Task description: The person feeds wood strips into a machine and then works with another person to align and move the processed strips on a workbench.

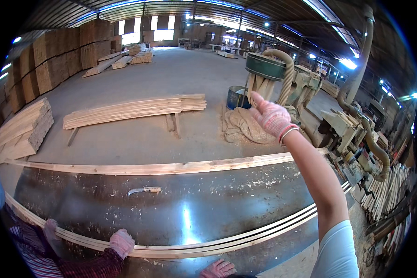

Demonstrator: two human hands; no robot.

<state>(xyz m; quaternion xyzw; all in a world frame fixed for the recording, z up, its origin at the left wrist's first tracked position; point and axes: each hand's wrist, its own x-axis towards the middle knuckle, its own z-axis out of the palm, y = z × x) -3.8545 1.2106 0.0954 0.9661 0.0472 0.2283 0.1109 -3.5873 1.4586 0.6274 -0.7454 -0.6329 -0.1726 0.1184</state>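
Observation:
My right hand (pixel 269 116), in a pink-and-white knit glove, is raised at the end of a stretched-out arm. Nothing shows in it; its fingers look extended and are slightly blurred. It is above the far side of the dark metal-topped table (pixel 171 211). At the lower edge my left hand (pixel 218 268), gloved alike and partly cut off, lies with fingers extended on the near tabletop. Just beyond it, several thin wooden strips (pixel 194 251) run along the table. One long wooden strip (pixel 180 168) lies at the far edge. A hooked knife with wooden handle (pixel 152 189) rests between them.
To the left, a co-worker in a patterned sleeve has a gloved hand (pixel 122 243) on the near strips. Beyond the table are stacked boards (pixel 134 111), a lumber pile (pixel 25 129) and a green dust collector (pixel 265 66). Machinery (pixel 345 129) and sticks (pixel 387 192) are at right.

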